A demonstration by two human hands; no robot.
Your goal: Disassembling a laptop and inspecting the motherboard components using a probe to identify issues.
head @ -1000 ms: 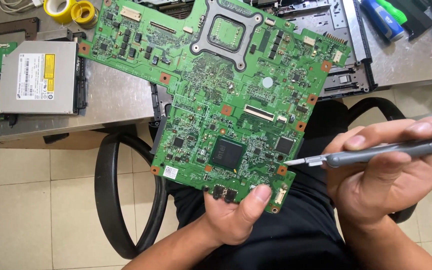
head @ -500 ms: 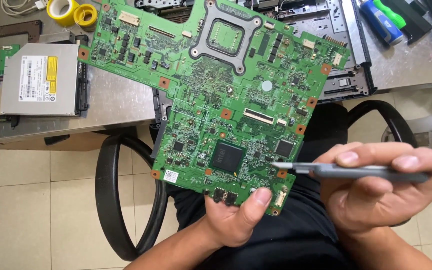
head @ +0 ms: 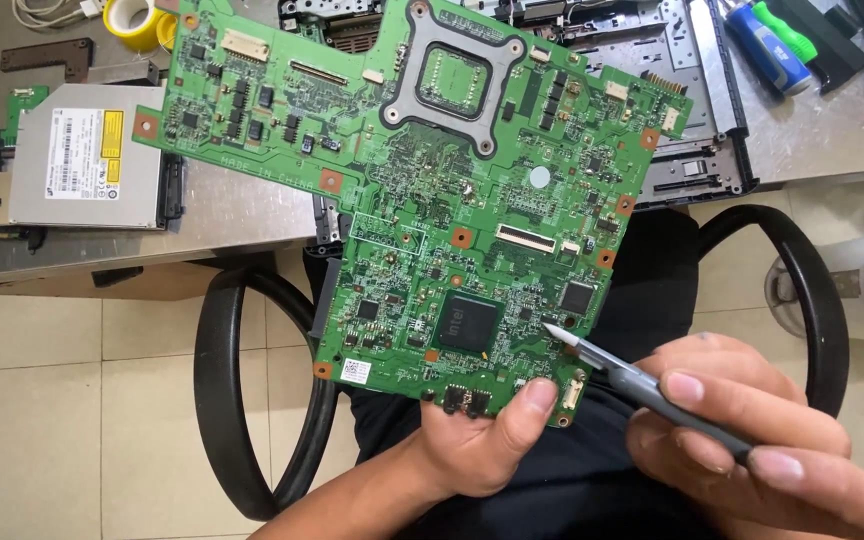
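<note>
A large green circuit board (head: pixel 422 190) with a square processor socket near its top and a black chip lower down is held up over my lap. My left hand (head: pixel 482 445) grips its bottom edge, thumb pressed on the lower right corner. My right hand (head: pixel 752 440) holds a grey-handled screwdriver (head: pixel 652 395) like a pen. Its metal tip touches the board just right of the black chip, below a smaller chip.
A grey metal table (head: pixel 232 210) lies ahead with a silver optical drive (head: pixel 77 160) at left, yellow tape rolls (head: pixel 137 20) at the back and blue and green-handled tools (head: pixel 767 40) at right. Black chair armrests (head: pixel 222 400) curve on both sides of me.
My right hand has lowered and swung the screwdriver from level to slanted, its tip moving up onto the board beside the black chip. The board has stayed in my left hand.
</note>
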